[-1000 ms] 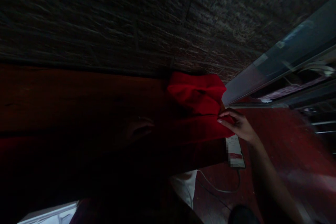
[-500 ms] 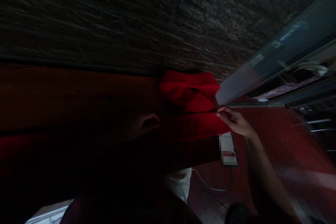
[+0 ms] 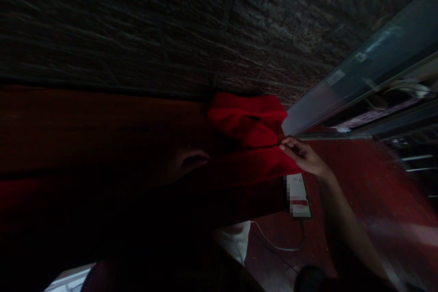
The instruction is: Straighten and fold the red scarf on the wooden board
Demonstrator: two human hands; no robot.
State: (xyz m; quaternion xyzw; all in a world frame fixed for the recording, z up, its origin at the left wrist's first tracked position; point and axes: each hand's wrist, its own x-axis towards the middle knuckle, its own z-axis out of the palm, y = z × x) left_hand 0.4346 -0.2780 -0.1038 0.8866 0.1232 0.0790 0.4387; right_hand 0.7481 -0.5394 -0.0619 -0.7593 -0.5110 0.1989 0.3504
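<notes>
The scene is very dark. A red cloth (image 3: 251,146) lies folded on a dark red surface against a stone-textured wall. My right hand (image 3: 303,157) pinches the cloth's right edge where the lower layer meets the bundled upper part. My left hand (image 3: 183,164) sits in deep shadow at the cloth's left side, fingers curled on the fabric's edge. The upper part of the cloth is bunched into a rounded heap.
A phone (image 3: 298,195) with a lit screen lies just below my right hand, its cable (image 3: 277,242) trailing left toward a white object (image 3: 236,239). A glass pane and metal frame (image 3: 359,82) run diagonally at the right. The textured wall (image 3: 171,23) fills the top.
My left hand has crept right along the cloth's edge. My right hand has lifted slightly, keeping its pinch on the cloth. The view has shifted a little.
</notes>
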